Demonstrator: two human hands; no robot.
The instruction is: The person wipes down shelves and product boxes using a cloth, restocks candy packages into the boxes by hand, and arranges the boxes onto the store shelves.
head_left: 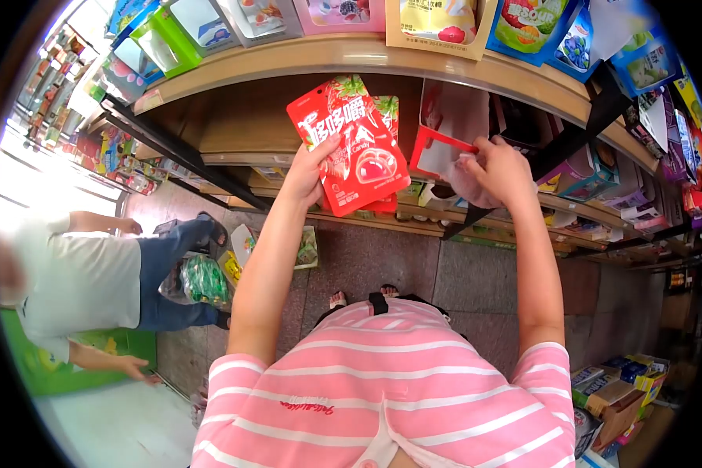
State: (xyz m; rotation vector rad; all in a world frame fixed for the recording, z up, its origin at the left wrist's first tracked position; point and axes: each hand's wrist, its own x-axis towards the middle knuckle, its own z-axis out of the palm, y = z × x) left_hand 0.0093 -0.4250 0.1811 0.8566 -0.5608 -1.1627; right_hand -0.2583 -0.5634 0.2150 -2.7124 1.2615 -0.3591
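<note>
1. your left hand (307,178): fingers pinching flat glossy red strawberry-print candy pouches (364,164), thumb over the front, other fingers behind.
2. at least two pouches, overlapped; the front one is tilted, lettering facing you, the other peeks out behind its right edge. exact count hidden.
3. pouches are held up in front of the light-brown wooden lower shelf (246,134), below the upper shelf's curved wooden edge (351,69).
4. your right hand (503,173): fingers bent, pinching the near corner of a red-edged cardboard display box with a pale inside (429,148).
5. box sits right of the pouches, apart from them, opening toward you.
6. crumpled translucent plastic film (466,187) touches your right fingers; can't tell if it's pinched too.
7. upper shelf: row of colourful upright candy packages, incl. a yellow-and-tan fruit-print package (437,25) above the gap between your hands.
8. left side: another person in a pale shirt and blue jeans (93,273), well apart from you.
9. floor near that person: clear plastic bag of green items (204,279), an open cardboard box (307,248) beside your left forearm in view.
</note>
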